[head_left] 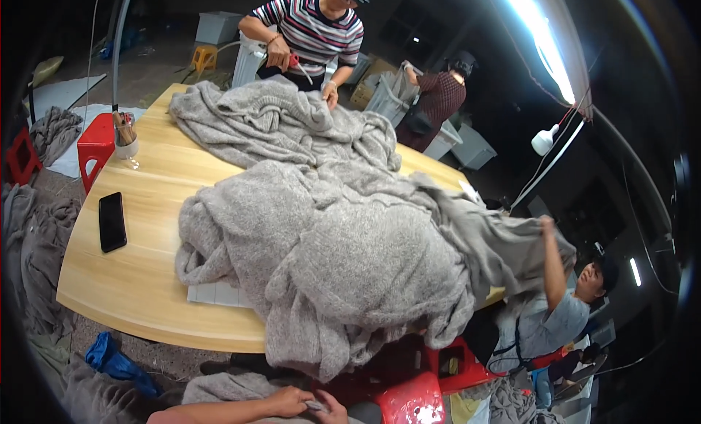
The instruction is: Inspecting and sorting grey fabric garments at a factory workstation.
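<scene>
A grey knitted garment (pixel 234 387) lies low in front of me, below the table's near edge. My left hand (pixel 293 400) pinches a fold of its cloth. Close beside it, my right hand (pixel 332 408) is closed on the same garment, the fingertips of both hands almost meeting. The lower frame edge cuts off part of the right hand. On the table above my hands, a big heap of grey knitwear (pixel 365 256) hangs over the near edge. Another grey knit pile (pixel 270 121) is spread across the far side.
The wooden table (pixel 146 292) carries a black phone (pixel 112 222) and a cup of tools (pixel 125 143). Red stools (pixel 412 398) stand near my right. A striped-shirted person (pixel 314 29) holds a red-handled tool; another person (pixel 548 314) at right lifts grey cloth. A blue bag (pixel 120 362) lies lower left.
</scene>
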The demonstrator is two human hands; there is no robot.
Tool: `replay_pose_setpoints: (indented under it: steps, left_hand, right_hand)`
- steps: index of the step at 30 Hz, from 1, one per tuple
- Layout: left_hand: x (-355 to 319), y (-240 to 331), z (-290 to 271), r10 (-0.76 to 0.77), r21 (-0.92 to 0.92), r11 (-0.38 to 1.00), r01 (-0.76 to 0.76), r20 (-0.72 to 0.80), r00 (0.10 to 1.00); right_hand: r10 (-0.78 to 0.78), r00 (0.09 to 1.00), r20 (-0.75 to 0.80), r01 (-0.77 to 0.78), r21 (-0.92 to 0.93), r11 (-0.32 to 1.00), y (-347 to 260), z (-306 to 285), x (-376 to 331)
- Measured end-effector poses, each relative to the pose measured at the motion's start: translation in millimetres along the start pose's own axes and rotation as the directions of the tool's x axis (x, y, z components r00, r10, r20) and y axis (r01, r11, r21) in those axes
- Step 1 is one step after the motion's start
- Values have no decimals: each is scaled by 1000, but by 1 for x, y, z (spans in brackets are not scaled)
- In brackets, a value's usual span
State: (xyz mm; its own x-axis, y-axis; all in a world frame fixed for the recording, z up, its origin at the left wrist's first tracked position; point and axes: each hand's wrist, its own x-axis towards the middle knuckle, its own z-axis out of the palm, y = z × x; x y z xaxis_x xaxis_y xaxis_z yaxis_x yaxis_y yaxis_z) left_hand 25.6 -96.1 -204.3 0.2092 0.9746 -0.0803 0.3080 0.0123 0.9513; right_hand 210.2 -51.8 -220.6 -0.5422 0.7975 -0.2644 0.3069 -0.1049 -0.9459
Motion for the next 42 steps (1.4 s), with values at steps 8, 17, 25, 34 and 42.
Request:
replay_pose_setpoints:
  steps: [8,17,25,34,42]
  left_hand:
    - [16,-23,6,-152,-256,949,183,133,979]
    - [18,-5,-2,-104,113,990,83,188,977]
    - [-1,5,21,-141,195,975,103,191,971]
    - [-28,25,28,-218,-510,829,230,85,972]
    - [-32,56,28,62,246,969,-38,-93,994]
  right_hand:
    - [44,985,166,-47,12,999,-24,5,1]
    - [-156,988,-10,153,-135,979,-36,10,6]
    - [-108,990,93,110,-17,994,-21,7,-15]
    - [-8,993,115,5,28,1000,-34,1,-39]
    - [-362,932,-9,349,-245,905,-43,5,-50]
